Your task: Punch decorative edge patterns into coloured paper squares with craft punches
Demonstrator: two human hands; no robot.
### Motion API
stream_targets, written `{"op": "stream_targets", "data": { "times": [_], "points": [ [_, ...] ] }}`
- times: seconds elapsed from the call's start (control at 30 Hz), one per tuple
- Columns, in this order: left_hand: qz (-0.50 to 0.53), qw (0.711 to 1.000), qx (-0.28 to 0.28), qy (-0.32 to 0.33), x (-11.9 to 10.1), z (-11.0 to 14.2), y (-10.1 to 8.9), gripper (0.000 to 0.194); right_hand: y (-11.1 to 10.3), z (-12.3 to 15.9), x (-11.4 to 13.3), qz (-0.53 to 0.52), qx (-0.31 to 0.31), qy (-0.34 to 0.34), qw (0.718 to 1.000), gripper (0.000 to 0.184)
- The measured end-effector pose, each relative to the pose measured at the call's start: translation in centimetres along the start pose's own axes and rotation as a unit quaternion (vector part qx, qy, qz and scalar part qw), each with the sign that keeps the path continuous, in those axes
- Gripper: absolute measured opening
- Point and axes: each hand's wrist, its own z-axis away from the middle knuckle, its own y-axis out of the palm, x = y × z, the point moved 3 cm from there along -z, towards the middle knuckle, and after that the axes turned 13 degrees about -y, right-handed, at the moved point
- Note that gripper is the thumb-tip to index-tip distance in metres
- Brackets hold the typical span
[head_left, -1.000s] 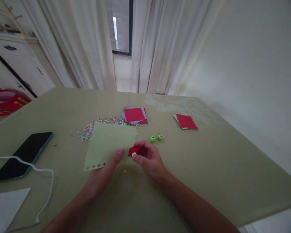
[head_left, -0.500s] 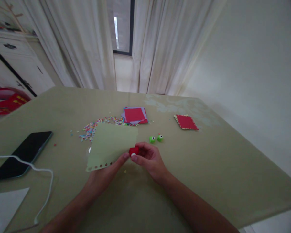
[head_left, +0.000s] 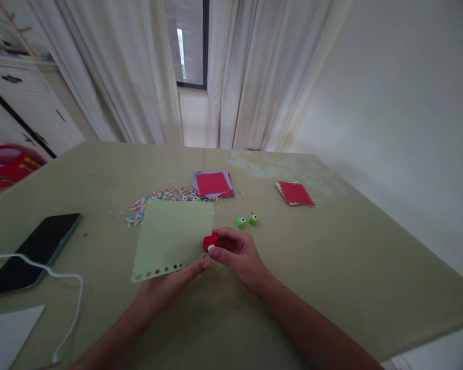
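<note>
My right hand (head_left: 239, 257) is closed round a small red craft punch with a white part (head_left: 210, 241), held between thumb and fingers at the right edge of a pale green sheet of paper (head_left: 173, 234). A row of small star- or flower-like holes runs along the sheet's near edge. My left hand (head_left: 170, 288) holds the sheet from below at that edge; its thumb points toward the punch and its other fingers are hidden under the paper. Beyond my right hand stand two small green craft punches with eye-like tops (head_left: 247, 220).
Colourful paper bits (head_left: 139, 208) lie scattered behind the sheet. A stack of coloured paper (head_left: 213, 184) sits at the back, and red sheets with punched edges (head_left: 296, 193) at the right. On the left are a dark tablet (head_left: 34, 252), a white cable (head_left: 79, 298) and white paper (head_left: 10, 331).
The green sheet has shifted slightly left and nearer to me with my left hand. My left thumb has dropped away from the punch, showing more of the punched row.
</note>
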Motion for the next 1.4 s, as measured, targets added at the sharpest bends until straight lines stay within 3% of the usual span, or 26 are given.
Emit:
{"op": "stream_targets", "data": {
  "times": [0.27, 0.57, 0.93, 1.17, 1.4],
  "points": [
    [-0.071, 0.997, -0.032, -0.012, 0.3, 0.7, -0.3, 0.054, 0.2, 0.4, 0.0, 0.006, 0.028, -0.042, 0.999, 0.033],
    [-0.127, 0.989, -0.067, 0.017, 0.7, 1.3, -0.5, 0.048, 0.4, 0.7, 0.3, 0.018, 0.027, -0.067, 0.997, 0.032],
    [-0.057, 0.996, -0.069, -0.002, 0.7, 0.5, -1.1, 0.049, 0.6, 0.8, 0.5, 0.021, 0.029, -0.057, 0.998, 0.032],
    [-0.011, 0.983, -0.125, -0.136, 0.6, 0.4, -1.8, 0.053, 0.8, 0.7, -0.2, -0.050, 0.019, 0.007, 0.999, 0.039],
    [0.024, 0.991, -0.129, -0.040, -0.3, 0.5, -1.1, 0.052, 0.8, 0.6, -0.3, -0.048, 0.008, 0.012, 0.999, 0.044]
  ]
}}
